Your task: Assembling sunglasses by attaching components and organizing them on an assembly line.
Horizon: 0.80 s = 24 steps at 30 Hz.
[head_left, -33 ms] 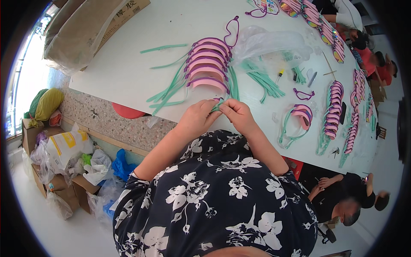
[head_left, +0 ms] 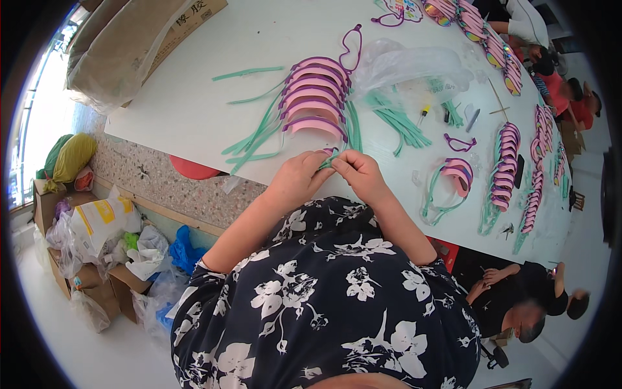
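Note:
Near the table's front edge, my left hand [head_left: 300, 174] and my right hand [head_left: 361, 174] meet, fingers pinched together. Between them is a green strap [head_left: 328, 161], with a small purple piece [head_left: 330, 150] just above it, partly covered by my fingers. Directly beyond my hands lies a row of pink and purple curved goggle frames [head_left: 315, 94], overlapping one another. Green straps [head_left: 259, 139] trail from the row on its left side, and more hang down its right side. My fingers hide most of the strap's end.
Loose green straps [head_left: 398, 120] and a clear plastic bag [head_left: 408, 65] lie right of the row. Farther right are a yellow-handled tool [head_left: 424, 111], a strapped goggle [head_left: 459, 174] and stacked goggles [head_left: 505, 165]. A cardboard box [head_left: 155, 55] stands far left. A co-worker's hands [head_left: 489, 280] show at lower right.

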Each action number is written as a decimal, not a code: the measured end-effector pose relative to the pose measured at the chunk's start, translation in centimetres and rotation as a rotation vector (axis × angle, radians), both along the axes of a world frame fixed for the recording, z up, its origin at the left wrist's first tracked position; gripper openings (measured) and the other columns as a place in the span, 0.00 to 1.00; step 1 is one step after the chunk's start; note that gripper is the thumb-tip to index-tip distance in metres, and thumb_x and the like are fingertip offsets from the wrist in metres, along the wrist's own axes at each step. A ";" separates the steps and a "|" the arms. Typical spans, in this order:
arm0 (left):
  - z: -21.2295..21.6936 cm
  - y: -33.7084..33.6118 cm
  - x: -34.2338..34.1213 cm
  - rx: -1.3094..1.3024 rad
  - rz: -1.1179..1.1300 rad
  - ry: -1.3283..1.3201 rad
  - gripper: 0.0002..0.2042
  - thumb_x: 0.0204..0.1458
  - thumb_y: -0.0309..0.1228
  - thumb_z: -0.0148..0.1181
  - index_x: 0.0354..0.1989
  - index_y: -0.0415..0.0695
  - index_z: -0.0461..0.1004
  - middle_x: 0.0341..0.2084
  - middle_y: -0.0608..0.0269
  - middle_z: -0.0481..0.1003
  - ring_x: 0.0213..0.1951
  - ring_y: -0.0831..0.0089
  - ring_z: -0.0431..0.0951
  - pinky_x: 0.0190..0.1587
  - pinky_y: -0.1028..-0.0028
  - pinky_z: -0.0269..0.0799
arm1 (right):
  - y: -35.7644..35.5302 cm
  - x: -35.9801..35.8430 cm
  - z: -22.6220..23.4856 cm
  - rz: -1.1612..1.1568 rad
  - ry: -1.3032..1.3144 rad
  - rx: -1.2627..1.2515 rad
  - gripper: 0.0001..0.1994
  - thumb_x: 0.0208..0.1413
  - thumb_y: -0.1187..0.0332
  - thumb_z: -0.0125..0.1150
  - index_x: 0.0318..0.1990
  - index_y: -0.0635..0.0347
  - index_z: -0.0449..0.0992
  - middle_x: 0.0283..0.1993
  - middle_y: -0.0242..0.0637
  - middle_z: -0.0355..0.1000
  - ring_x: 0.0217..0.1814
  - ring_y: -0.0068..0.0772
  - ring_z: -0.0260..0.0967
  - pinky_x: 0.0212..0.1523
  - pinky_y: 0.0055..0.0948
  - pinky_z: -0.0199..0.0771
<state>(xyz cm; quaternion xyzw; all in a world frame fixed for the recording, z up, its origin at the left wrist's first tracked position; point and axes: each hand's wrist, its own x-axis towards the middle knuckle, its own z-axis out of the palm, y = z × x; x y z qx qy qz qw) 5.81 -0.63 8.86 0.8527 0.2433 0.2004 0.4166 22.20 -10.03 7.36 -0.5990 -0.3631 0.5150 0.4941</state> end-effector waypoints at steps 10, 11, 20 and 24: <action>-1.6 0.5 -0.4 -0.050 -0.067 -0.056 0.07 0.54 0.30 0.58 0.34 0.37 0.74 0.25 0.53 0.73 0.28 0.55 0.74 0.32 0.64 0.70 | 0.1 -1.0 -0.1 -0.119 -0.379 0.221 0.05 0.52 0.69 0.64 0.31 0.61 0.77 0.25 0.30 0.68 0.24 0.20 0.61 0.25 0.22 0.59; -1.5 0.4 -0.5 -0.063 -0.061 -0.053 0.07 0.55 0.30 0.57 0.33 0.37 0.74 0.24 0.53 0.73 0.28 0.55 0.74 0.32 0.64 0.70 | 0.1 -1.1 -0.1 -0.121 -0.402 0.246 0.05 0.52 0.69 0.65 0.30 0.61 0.77 0.25 0.31 0.68 0.24 0.21 0.61 0.25 0.22 0.59; -2.2 -1.2 -1.1 -0.046 -0.073 -0.117 0.06 0.51 0.28 0.60 0.33 0.38 0.74 0.21 0.55 0.71 0.26 0.57 0.73 0.29 0.64 0.69 | -0.5 -1.0 -0.3 -0.056 -0.316 0.213 0.05 0.51 0.70 0.65 0.31 0.60 0.76 0.25 0.32 0.68 0.23 0.21 0.60 0.25 0.22 0.61; -1.7 -2.3 -1.2 0.029 -0.029 -0.145 0.08 0.47 0.28 0.63 0.35 0.39 0.75 0.21 0.57 0.72 0.25 0.59 0.74 0.29 0.65 0.70 | -0.6 2.0 -2.1 -0.223 -0.273 -0.018 0.10 0.54 0.63 0.64 0.36 0.60 0.75 0.28 0.30 0.70 0.27 0.19 0.63 0.28 0.18 0.63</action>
